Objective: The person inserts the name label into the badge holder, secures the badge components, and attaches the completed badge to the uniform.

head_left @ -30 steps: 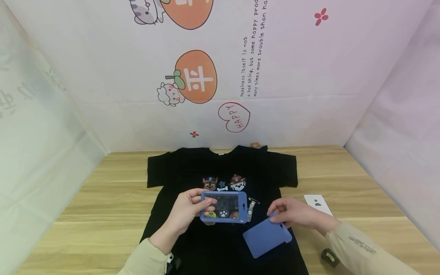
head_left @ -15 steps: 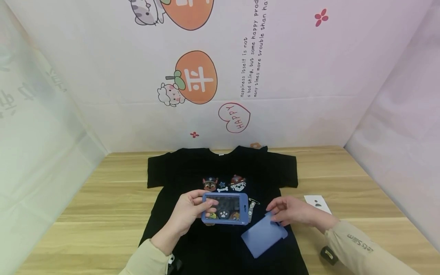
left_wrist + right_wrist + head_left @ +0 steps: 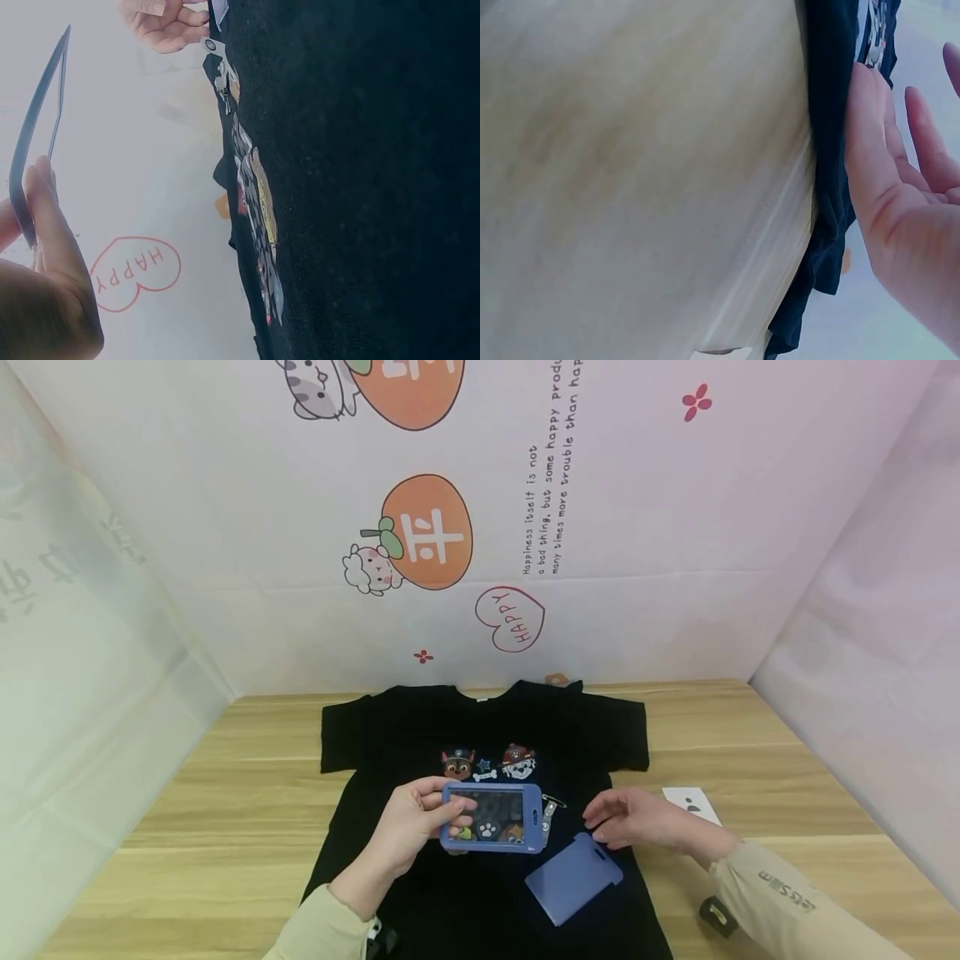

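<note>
Lower centre of the frame: left hand [image 3: 408, 831] pinches a blue card holder [image 3: 491, 817] level, while right hand's [image 3: 645, 823] relaxed, spread fingers hover just above-right of the loose blue cover [image 3: 573, 877], lying diagonally on the black T-shirt [image 3: 480, 735].

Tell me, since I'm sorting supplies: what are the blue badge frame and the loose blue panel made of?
The blue badge frame with a clear window, held in the left hand, looks like matte plastic; the shirt's print shows through its glossy window. The loose blue panel looks like the same matte plastic, probably rigid.
</note>
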### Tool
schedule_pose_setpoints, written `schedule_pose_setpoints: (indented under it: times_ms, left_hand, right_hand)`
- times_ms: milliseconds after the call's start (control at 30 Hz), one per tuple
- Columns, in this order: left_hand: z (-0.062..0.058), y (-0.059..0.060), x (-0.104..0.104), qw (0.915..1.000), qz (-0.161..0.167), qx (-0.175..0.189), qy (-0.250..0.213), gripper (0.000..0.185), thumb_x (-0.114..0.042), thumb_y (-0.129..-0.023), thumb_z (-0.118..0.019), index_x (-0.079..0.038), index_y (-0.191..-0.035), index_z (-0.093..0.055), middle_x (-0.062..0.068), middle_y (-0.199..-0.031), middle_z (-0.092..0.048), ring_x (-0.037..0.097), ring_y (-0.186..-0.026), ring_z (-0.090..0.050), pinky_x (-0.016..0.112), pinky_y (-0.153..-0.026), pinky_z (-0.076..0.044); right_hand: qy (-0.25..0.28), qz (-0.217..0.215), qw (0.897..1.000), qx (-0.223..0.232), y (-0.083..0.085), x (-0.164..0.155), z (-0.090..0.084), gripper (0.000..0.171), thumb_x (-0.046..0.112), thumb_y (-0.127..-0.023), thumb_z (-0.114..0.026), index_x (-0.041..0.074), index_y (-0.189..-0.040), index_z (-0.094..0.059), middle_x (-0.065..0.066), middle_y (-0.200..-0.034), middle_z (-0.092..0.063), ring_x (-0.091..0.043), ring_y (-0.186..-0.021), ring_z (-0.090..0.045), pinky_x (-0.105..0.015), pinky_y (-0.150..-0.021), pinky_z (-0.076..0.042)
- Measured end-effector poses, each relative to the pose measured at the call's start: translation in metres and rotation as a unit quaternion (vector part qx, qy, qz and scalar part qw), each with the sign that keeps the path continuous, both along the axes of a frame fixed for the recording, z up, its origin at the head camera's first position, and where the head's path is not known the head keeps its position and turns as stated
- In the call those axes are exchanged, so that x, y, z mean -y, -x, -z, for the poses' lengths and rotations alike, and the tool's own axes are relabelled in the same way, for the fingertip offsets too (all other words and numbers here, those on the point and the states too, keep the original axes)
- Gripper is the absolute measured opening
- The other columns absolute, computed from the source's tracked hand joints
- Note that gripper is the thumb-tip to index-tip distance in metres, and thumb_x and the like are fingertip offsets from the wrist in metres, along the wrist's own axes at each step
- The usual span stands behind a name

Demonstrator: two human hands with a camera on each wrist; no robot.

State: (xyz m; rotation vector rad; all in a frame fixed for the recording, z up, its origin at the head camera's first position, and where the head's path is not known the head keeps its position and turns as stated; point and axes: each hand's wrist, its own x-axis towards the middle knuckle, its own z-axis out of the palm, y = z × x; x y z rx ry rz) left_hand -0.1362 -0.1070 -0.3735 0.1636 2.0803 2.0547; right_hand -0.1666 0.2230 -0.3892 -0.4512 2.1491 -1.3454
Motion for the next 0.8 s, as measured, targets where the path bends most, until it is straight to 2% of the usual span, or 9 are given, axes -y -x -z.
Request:
schedule_pose_setpoints:
  times_ms: [300, 533, 800]
  left_hand:
    - [0.0, 0.0, 0.001, 1.0, 0.002, 0.002, -0.006, 0.033, -0.005, -0.091, -0.061, 0.008, -0.121, -0.053, 0.019, -0.101, -0.071, 0.013, -0.075, -0.071, 0.023, -0.067, -0.057]
    - [0.0, 0.0, -0.001, 1.0, 0.005, 0.004, -0.005, 0.033, -0.005, -0.091, -0.061, 0.008, -0.121, -0.054, 0.02, -0.102, -0.07, 0.012, -0.074, -0.07, 0.022, -0.065, -0.057]
    - [0.001, 0.002, -0.001, 0.9999, 0.006, 0.005, -0.006, 0.034, -0.005, -0.091, -0.061, 0.008, -0.121, -0.053, 0.02, -0.102, -0.07, 0.013, -0.074, -0.071, 0.023, -0.066, -0.057]
  right_hand:
    - [0.009, 0.004, 1.0, -0.014, 0.002, -0.008, 0.0, 0.033, 0.008, -0.089, -0.063, -0.01, -0.114, -0.054, -0.015, -0.104, -0.063, -0.025, -0.094, -0.063, -0.039, -0.081, -0.057]
    - [0.024, 0.008, 1.0, -0.011, 0.004, -0.019, -0.002, 0.036, 0.01, -0.089, -0.064, -0.013, -0.115, -0.052, -0.016, -0.104, -0.062, -0.023, -0.092, -0.062, -0.032, -0.079, -0.057]
    - [0.024, 0.027, 0.998, -0.045, 0.003, -0.033, -0.01, 0.04, 0.012, -0.089, -0.063, -0.015, -0.116, -0.05, -0.021, -0.106, -0.061, -0.022, -0.093, -0.062, -0.032, -0.079, -0.056]
